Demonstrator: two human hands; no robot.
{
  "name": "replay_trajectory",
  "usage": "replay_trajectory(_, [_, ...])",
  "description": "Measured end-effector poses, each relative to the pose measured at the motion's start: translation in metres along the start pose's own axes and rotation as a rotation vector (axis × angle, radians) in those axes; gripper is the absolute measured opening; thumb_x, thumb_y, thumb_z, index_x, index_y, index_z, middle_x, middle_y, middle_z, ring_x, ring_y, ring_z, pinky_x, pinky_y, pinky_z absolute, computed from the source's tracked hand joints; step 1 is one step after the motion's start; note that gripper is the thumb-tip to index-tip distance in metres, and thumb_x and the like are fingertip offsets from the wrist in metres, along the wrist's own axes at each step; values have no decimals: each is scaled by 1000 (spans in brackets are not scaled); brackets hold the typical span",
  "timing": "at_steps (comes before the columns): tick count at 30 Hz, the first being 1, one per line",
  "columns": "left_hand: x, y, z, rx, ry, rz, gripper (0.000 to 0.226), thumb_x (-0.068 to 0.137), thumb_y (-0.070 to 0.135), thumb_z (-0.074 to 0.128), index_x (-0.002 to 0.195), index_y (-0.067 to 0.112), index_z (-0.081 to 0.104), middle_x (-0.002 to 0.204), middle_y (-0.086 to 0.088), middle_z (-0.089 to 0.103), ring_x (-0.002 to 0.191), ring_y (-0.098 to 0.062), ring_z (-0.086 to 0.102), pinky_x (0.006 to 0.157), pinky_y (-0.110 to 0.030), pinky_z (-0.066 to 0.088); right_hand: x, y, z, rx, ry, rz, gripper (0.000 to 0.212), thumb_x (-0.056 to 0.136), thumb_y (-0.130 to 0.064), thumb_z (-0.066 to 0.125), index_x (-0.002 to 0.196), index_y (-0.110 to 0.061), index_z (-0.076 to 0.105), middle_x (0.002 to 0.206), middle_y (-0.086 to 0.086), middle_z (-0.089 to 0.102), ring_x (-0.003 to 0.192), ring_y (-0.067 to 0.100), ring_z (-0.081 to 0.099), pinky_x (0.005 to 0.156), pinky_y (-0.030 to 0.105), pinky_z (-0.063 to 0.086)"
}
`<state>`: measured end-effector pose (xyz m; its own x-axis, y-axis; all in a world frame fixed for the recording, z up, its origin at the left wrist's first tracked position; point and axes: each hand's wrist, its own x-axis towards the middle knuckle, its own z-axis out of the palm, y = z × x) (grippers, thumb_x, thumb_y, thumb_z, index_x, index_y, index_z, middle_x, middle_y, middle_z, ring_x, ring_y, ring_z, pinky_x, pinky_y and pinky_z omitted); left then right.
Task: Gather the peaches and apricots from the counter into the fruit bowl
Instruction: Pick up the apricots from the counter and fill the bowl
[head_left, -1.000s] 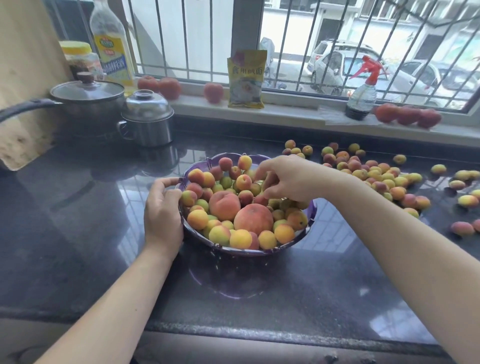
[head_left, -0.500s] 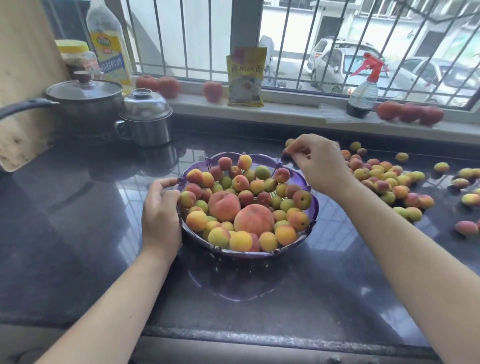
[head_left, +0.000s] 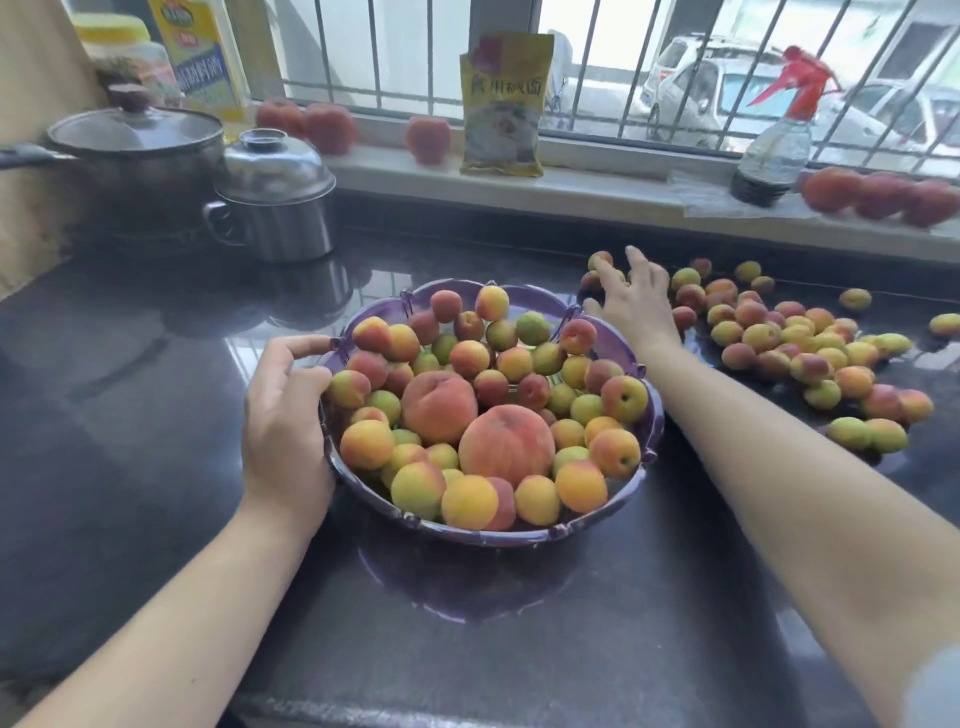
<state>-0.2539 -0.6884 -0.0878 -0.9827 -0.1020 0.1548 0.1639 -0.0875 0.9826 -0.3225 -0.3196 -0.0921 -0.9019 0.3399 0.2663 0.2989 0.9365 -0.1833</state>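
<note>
The left hand (head_left: 283, 415) grips the near-left rim of the purple scalloped plastic fruit bowl (head_left: 649, 421), thumb hooked over the edge and fingers curled against the outer wall. The right hand (head_left: 636, 301) reaches past the bowl's far-right rim with fingers straight and spread, its fingertips at the small apricots at the near edge of the loose heap of apricots (head_left: 795, 343) on the worktop; it holds nothing. That heap lies just to the right of this hand and trails off toward the right edge of view.

The bowl stands on a dark polished stone worktop (head_left: 156, 467) that mirrors the window bars. Behind it at the left sit a lidded dark saucepan (head_left: 135, 150) and a small steel lidded pot (head_left: 275, 202). On the pale windowsill (head_left: 597, 192) stand a yellow food packet (head_left: 503, 104), a clear spray bottle with a red trigger (head_left: 774, 150) and several red peaches (head_left: 878, 195).

The bowl is heaped with yellow, orange and red-blushed apricots, some greenish, around two large pink-red peaches (head_left: 467, 421) near its middle.
</note>
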Motion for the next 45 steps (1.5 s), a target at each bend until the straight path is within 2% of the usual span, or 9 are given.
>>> replay_trajectory(4, [-2,2,2,-5,-2,-15,22,82,26,52,93,30,70,93,-12,76,93,-35,70,89,-69,56,20,-2,7,-28,-77,14,52,102,-46,43,152,-33,35,163,7,17,147,38,14,114,57,29])
replay_trajectory(9, [-1,2,1,33,6,-6,22,81,30,52,88,37,72,97,-10,76,104,-45,71,92,-72,55,18,-6,5,-6,29,-34,35,101,-32,48,133,-18,50,140,15,45,125,38,36,99,46,39])
replay_trajectory(20, [0,3,0,38,1,-4,20,80,34,54,87,40,71,97,-13,76,104,-48,70,88,-74,56,13,-4,1,26,131,31,30,100,-36,57,119,-17,67,137,12,47,127,33,37,101,45,38])
replay_trajectory(23, [-1,4,0,27,-12,-21,24,73,46,54,90,40,71,101,-11,77,105,-45,71,90,-73,56,3,-14,-20,279,198,-96,22,98,-31,63,113,-17,70,126,8,58,116,25,51,95,40,44])
replay_trajectory(27, [-1,3,-1,30,-17,-33,25,73,48,53,90,41,70,101,-9,77,104,-41,72,89,-72,57,-28,-57,-98,656,-118,-268,22,95,-29,69,116,-23,70,105,-8,72,81,0,64,75,20,54])
replay_trajectory(30, [-1,4,-1,29,-6,-31,22,77,44,53,90,39,70,97,-6,77,104,-41,72,89,-72,57,-53,-104,-124,436,-280,-489,26,92,-30,72,116,-24,67,97,-17,71,88,0,64,77,15,52])
replay_trajectory(36, [-4,8,-2,49,-16,-45,27,75,46,54,94,37,70,98,-8,78,103,-39,73,90,-70,57,-67,-151,-100,164,-287,-637,18,96,-41,63,106,-27,67,85,-19,58,80,1,54,64,20,38])
replay_trajectory(42, [-1,4,-1,52,-2,-31,23,79,35,52,95,32,69,94,-10,76,100,-42,71,87,-69,57,-25,-61,-96,348,116,-209,20,96,-25,55,107,-20,71,99,-1,70,93,22,64,88,34,47])
replay_trajectory(45, [0,2,-1,43,-4,-27,23,78,37,53,92,36,70,98,-13,76,103,-45,70,88,-72,56,-18,0,-47,-3,-30,37,42,99,-32,50,139,-19,56,140,17,53,128,41,46,109,44,32])
